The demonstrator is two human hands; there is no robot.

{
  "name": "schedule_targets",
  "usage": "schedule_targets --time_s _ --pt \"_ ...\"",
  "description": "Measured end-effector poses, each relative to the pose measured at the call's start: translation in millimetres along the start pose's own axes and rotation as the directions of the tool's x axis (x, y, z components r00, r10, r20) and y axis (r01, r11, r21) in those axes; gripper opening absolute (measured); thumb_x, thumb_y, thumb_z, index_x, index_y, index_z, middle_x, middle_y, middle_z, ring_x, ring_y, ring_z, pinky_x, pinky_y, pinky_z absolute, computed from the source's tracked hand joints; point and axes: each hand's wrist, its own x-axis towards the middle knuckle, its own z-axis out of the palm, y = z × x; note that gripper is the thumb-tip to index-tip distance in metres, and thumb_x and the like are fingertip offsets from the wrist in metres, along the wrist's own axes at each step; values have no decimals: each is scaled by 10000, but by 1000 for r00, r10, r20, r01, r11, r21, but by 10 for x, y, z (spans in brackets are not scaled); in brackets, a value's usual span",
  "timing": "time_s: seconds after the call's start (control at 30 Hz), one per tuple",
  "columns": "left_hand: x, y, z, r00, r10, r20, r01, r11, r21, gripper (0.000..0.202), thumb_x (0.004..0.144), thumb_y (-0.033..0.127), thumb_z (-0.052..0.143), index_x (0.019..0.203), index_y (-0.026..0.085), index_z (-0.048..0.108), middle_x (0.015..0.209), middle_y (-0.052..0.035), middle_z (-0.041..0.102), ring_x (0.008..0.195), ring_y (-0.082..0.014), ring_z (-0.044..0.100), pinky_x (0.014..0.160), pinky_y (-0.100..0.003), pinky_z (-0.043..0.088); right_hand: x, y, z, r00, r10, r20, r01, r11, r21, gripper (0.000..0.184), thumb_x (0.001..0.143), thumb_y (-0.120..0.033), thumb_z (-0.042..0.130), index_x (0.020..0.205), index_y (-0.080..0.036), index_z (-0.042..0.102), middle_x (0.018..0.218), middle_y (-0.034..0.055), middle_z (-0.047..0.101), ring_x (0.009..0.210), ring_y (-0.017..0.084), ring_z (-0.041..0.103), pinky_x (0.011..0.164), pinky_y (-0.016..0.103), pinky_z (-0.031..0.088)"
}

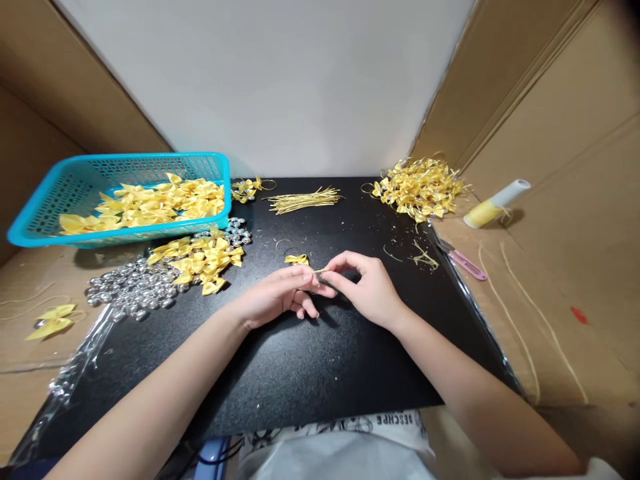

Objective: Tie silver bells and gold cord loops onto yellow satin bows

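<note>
My left hand (285, 295) pinches one end of a short gold cord (320, 271) between thumb and forefinger, its other fingers loosely spread. My right hand (367, 287) grips the cord's other end with thumb and fingertips. Just beyond my left fingertips, a yellow ribbon bow (297, 259) lies on the black table mat (300, 373), a thin loop near it. Left of my hands, several yellow bows (203, 257) lie beside and partly over a heap of silver beads (135, 288). Further back is a bundle of gold cords (305, 200).
A turquoise basket (120, 238) of yellow bows stands back left. At back right is a pile of bows with cord loops (420, 189). Pink-handled snips (465, 261), cord scraps (425, 257) and an upright tube with yellow winding (495, 205) are to the right. Cardboard walls (560, 120) flank the table.
</note>
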Motion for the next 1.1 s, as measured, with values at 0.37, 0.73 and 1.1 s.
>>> schedule_targets --time_s 0.37,0.73,1.1 --pt "17 -4 49 990 75 -120 -55 985 162 317 863 453 632 805 146 575 957 -134 751 733 -196 729 591 -237 518 29 102 -46 960 260 104 -280 904 322 146 696 -316 751 727 -185 693 741 2 702 705 131 630 730 293 509" --pt "-4 18 42 970 109 -218 -49 963 264 304 840 453 645 834 150 618 1074 -127 726 630 -129 676 502 -192 457 39 35 -132 956 266 127 -292 913 286 190 762 -352 692 701 -185 624 574 -39 595 555 98 549 600 249 459" --pt "-94 162 -58 887 256 -384 29 801 599 271 783 398 686 786 131 732 790 -81 753 409 -52 404 394 -170 297 6 57 -67 936 322 140 -346 912 219 212 742 -359 691 678 -177 601 565 -33 567 543 98 501 560 246 390"
